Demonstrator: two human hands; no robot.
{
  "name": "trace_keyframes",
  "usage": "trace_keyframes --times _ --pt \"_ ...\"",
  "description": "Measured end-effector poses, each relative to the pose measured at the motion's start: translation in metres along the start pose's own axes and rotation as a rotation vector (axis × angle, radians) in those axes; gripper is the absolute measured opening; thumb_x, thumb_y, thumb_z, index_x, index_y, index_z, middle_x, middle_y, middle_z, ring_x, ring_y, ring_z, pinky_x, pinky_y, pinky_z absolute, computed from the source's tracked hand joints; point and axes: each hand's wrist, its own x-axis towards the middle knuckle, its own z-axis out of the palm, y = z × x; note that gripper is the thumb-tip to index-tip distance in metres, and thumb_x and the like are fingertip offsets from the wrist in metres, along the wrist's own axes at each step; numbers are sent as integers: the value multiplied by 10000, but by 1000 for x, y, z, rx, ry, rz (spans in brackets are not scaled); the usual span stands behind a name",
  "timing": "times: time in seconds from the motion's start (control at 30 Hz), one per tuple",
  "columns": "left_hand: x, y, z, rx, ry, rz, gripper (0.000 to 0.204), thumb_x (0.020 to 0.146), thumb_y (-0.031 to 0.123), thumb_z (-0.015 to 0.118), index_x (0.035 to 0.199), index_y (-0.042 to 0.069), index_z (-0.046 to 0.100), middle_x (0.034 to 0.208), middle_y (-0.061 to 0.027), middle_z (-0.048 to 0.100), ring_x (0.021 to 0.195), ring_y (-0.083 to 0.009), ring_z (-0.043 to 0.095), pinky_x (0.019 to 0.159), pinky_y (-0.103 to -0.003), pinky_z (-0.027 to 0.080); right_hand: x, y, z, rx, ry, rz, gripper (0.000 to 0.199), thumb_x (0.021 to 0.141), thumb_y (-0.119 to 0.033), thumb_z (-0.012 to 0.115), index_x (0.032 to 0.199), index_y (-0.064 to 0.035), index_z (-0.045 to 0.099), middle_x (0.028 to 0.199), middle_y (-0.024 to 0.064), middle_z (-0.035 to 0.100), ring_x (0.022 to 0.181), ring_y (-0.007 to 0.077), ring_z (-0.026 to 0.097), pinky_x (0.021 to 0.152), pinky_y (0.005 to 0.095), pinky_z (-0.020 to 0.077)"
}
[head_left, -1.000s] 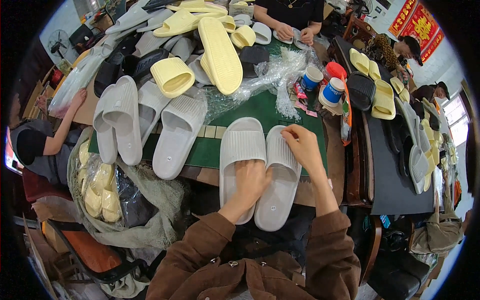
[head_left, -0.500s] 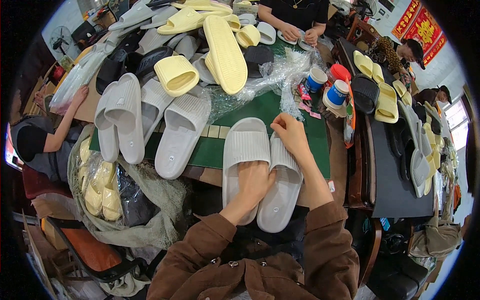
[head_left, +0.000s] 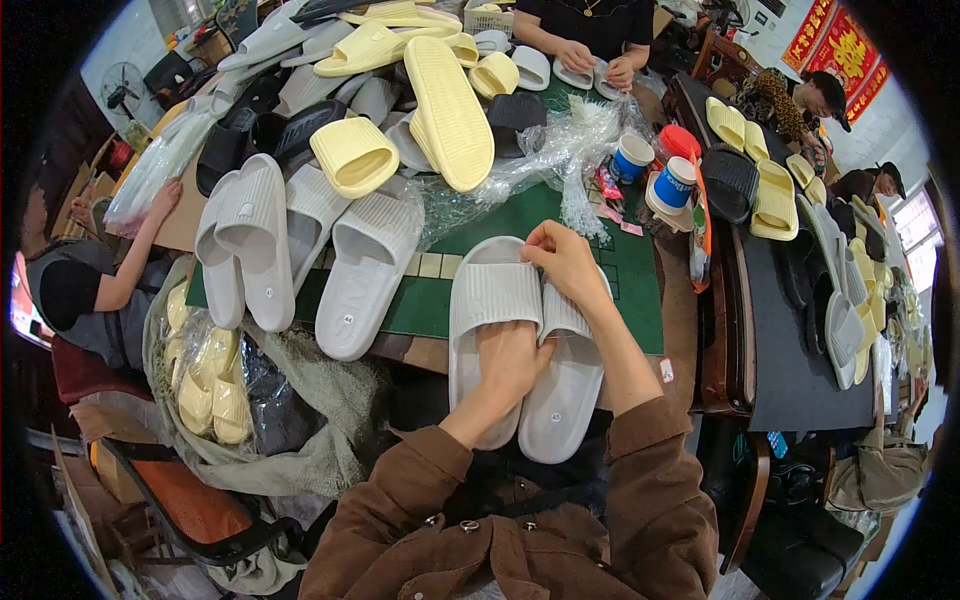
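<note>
Two light grey ribbed slide slippers sit side by side in front of me at the table's edge, soles down. My left hand (head_left: 508,365) reaches under the strap of the left slide (head_left: 497,290). Its fingers are hidden there, while the thumb lies over the inner edge of the right slide (head_left: 557,410), pressing the pair together. My right hand (head_left: 565,262) is at the toe end, its thumb and fingertips pinched at the left slide's inner toe rim. Whether anything small is in that pinch I cannot make out. The wrist covers part of the right slide's strap.
More grey slides (head_left: 370,270) stand left on the green tabletop (head_left: 440,300). Behind lie heaped yellow, black and grey slides (head_left: 450,120) and clear plastic bags (head_left: 540,160). Blue-white tubs (head_left: 672,185) stand right. A sack (head_left: 330,400) holds bagged yellow slides. Co-workers sit left and opposite.
My right hand has shifted left and slightly up, from the right slide's toe to the left slide's inner toe rim. My left hand stays under the strap.
</note>
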Motion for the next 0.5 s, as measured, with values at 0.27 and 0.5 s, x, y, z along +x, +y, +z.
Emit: trace_keyframes --times 0.27,0.5 --pt "-11 16 -46 -67 15 189 299 810 238 659 933 -29 606 917 -186 629 871 -358 592 772 -431 454 -5 5 -15 69 215 5 118 792 -86 652 847 9 610 740 78 665 653 128 607 610 256 471" --pt "30 7 -77 -380 -5 34 167 832 129 600 967 34 622 943 -107 655 890 -300 609 749 -396 484 -12 -2 -22 249 321 -67 88 820 -48 640 865 18 603 744 61 661 661 88 602 599 227 470"
